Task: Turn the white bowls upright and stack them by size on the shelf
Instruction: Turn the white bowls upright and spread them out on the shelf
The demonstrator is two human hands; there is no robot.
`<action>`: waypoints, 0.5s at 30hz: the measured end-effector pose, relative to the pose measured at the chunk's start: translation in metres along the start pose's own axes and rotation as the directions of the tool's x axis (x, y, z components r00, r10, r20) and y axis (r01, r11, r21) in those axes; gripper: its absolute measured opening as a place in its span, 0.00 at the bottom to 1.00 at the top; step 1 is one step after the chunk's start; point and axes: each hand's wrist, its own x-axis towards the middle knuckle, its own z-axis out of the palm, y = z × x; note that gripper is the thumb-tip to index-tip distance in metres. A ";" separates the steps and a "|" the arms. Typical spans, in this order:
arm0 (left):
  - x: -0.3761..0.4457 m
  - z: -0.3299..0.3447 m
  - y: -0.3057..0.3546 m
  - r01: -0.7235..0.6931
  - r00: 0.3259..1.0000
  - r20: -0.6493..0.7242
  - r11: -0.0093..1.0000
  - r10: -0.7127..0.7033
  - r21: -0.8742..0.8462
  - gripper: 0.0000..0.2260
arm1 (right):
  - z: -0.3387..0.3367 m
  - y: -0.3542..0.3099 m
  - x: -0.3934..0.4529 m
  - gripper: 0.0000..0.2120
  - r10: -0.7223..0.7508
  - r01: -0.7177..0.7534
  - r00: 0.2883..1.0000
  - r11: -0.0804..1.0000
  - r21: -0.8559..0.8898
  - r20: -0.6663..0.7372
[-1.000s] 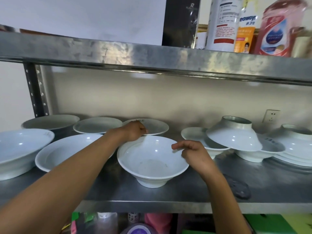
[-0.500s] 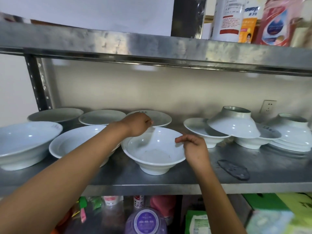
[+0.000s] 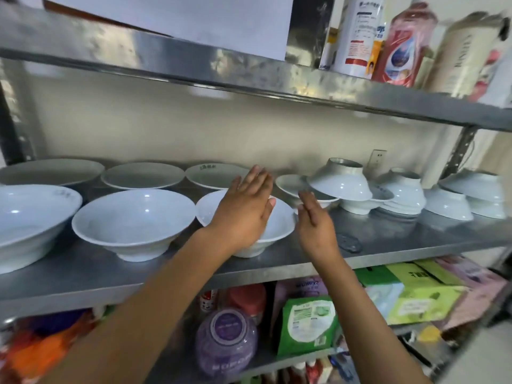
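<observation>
Both hands hang released with fingers straight over the steel shelf (image 3: 388,239), holding nothing: the left hand (image 3: 245,207) above the upright white bowl (image 3: 279,223) at centre, the right hand (image 3: 314,220) just at its 3 o'clock. Upturned bowls (image 3: 133,217) sit at 9 o'clock; inverted bowls (image 3: 342,180) lean at 2 o'clock

Soft daylight, motion-blurred (edges warped)
</observation>
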 end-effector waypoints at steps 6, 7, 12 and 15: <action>-0.016 0.003 0.034 -0.067 0.997 -0.024 0.997 0.068 0.042 0.25 | -0.021 -0.005 -0.013 0.20 -0.125 0.143 0.988 0.958 -0.247 0.088; -0.018 0.002 0.037 -0.070 0.997 -0.023 0.997 0.071 0.027 0.25 | -0.024 -0.006 -0.013 0.20 -0.123 0.142 0.988 0.956 -0.257 0.089; -0.019 -0.002 0.053 -0.114 0.969 -0.218 0.993 0.112 0.003 0.27 | -0.037 0.001 -0.009 0.20 -0.087 0.102 0.994 0.964 -0.245 0.069; -0.008 0.003 0.071 -0.128 0.957 -0.273 0.988 0.099 -0.089 0.25 | -0.048 0.010 -0.001 0.21 -0.085 0.093 0.995 0.969 -0.229 0.042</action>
